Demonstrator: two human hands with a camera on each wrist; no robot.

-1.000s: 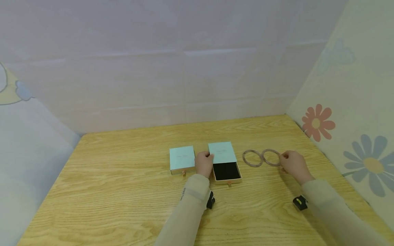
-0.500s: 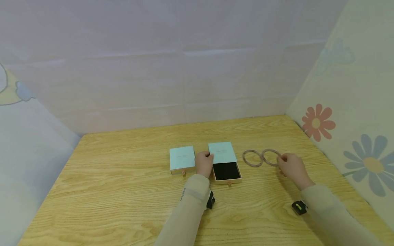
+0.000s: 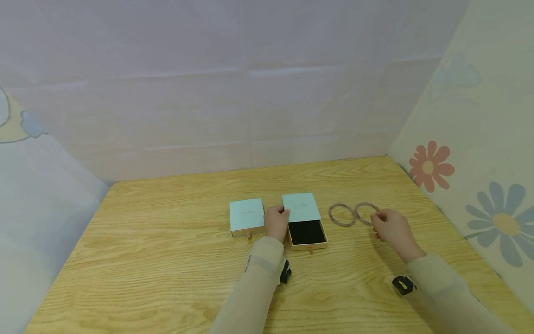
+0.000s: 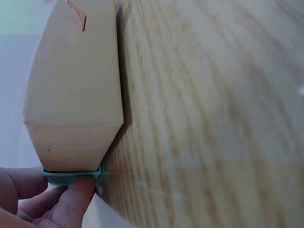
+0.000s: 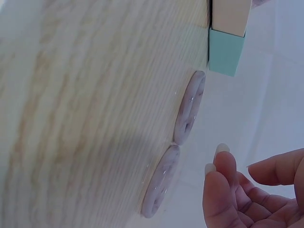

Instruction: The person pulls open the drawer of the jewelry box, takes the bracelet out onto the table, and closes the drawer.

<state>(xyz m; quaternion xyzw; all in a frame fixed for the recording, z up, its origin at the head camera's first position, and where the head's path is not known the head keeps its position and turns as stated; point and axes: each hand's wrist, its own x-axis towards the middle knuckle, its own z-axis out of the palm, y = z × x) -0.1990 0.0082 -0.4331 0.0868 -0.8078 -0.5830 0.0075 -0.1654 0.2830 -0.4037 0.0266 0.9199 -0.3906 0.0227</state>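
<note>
My left hand point(image 3: 276, 222) holds the left side of a pale teal drawer box point(image 3: 300, 207), gripping its sleeve edge in the left wrist view. The box's peach drawer point(image 3: 308, 247) is pulled out toward me and shows a black lining. Two marbled mauve bangles lie side by side right of the box, a left bangle point(image 5: 190, 109) and a right bangle point(image 5: 161, 183). Over the right bangle's edge hovers my right hand point(image 3: 393, 232), thumb and fingers apart and loosely bent. In the right wrist view a gap separates it from both bangles.
A second teal box point(image 3: 247, 214), its drawer pushed in, stands just left of my left hand. The wooden table point(image 3: 167, 260) ends at a pale sheet point(image 3: 250, 116) behind and a flower-printed panel point(image 3: 479, 153) on the right.
My right hand has shifted slightly left, further over the right bangle. The left hand, boxes and bangles stay where they were.
</note>
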